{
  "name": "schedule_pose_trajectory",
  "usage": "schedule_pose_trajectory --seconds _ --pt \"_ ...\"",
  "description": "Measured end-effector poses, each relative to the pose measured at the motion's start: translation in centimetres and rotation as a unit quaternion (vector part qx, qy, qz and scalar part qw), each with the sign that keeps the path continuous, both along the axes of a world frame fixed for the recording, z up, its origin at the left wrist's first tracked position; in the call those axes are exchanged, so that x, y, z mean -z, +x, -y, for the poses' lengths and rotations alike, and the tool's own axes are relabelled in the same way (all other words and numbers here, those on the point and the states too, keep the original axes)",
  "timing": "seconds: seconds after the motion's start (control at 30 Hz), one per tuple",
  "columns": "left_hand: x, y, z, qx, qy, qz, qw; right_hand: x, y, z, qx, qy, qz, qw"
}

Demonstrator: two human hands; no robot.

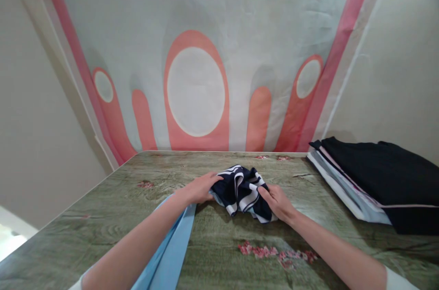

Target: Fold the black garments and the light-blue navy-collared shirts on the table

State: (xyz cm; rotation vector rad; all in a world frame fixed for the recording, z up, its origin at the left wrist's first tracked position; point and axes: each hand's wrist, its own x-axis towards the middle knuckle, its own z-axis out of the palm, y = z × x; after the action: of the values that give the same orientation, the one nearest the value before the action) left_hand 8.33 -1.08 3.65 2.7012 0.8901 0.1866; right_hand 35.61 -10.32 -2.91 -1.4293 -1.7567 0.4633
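Observation:
A crumpled navy garment with white stripes (242, 189) is bunched up near the middle of the table. My left hand (205, 188) grips its left side, thumb on top and fingers underneath. At its right side, my right hand (275, 201) is closed on the cloth with the thumb over the top. Light blue fabric (171, 253) runs from behind my left forearm to the bottom edge. Bits of light blue also peek out beneath the navy cloth; I cannot tell whether the two are joined.
Folded clothes lie stacked at the right of the table, a black garment (387, 171) on top and white and grey ones (346, 187) below. The wood-look table (113, 217) has printed pink flowers. Behind it rises a wall covering with pink shapes (195, 143).

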Motion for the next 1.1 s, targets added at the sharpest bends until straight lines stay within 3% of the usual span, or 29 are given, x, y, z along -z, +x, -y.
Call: schedule_pose_trajectory --seconds 0.13,0.27,0.37,0.43,0.5,0.57,0.63,0.7,0.73,0.77,0.83,1.0,1.1 --pt "-0.4 0.9 -0.9 -0.026 -0.043 -0.036 0.998 -0.7 0.3 -0.1 -0.035 -0.023 0.019 0.999" --pt "-0.3 0.7 -0.3 -0.024 -0.076 -0.009 0.997 -1.5 2.2 -1.1 -0.088 -0.048 0.018 0.995" --pt "-0.1 0.8 0.6 -0.021 -0.152 0.05 0.987 -1.7 4.4 -1.9 -0.094 -0.065 0.021 0.993" --pt "0.2 1.2 0.7 -0.059 -0.241 0.119 0.961 -1.4 5.8 -2.4 -0.1 -0.058 0.014 0.993" --pt "0.8 1.6 0.2 -0.136 -0.359 0.23 0.894 -0.9 7.3 -3.0 -0.074 -0.024 0.001 0.997" --pt "1.4 1.8 -0.9 -0.232 -0.464 0.359 0.776 -0.1 8.6 -3.7 0.005 0.024 -0.012 1.0" --pt "1.9 1.6 -2.4 -0.322 -0.514 0.449 0.656 0.8 9.9 -4.3 0.098 0.061 -0.031 0.993" --pt "2.4 1.1 -3.6 -0.382 -0.524 0.483 0.589 1.7 10.8 -4.8 0.165 0.076 -0.051 0.982" --pt "2.7 0.7 -3.9 -0.393 -0.524 0.486 0.578 2.0 10.9 -5.0 0.184 0.078 -0.054 0.978" --pt "2.9 0.3 -4.1 -0.388 -0.524 0.484 0.583 2.2 10.8 -5.0 0.195 0.08 -0.049 0.976" --pt "3.5 -0.4 -4.0 -0.361 -0.504 0.479 0.621 2.2 9.8 -4.7 0.192 0.095 -0.014 0.977" --pt "5.2 -1.7 -2.8 -0.334 -0.301 0.448 0.773 0.0 3.6 -2.2 0.076 0.157 0.108 0.979" --pt "5.6 -2.1 -2.4 -0.257 -0.164 0.394 0.867 -0.9 -0.1 -1.2 -0.001 0.144 0.199 0.969"
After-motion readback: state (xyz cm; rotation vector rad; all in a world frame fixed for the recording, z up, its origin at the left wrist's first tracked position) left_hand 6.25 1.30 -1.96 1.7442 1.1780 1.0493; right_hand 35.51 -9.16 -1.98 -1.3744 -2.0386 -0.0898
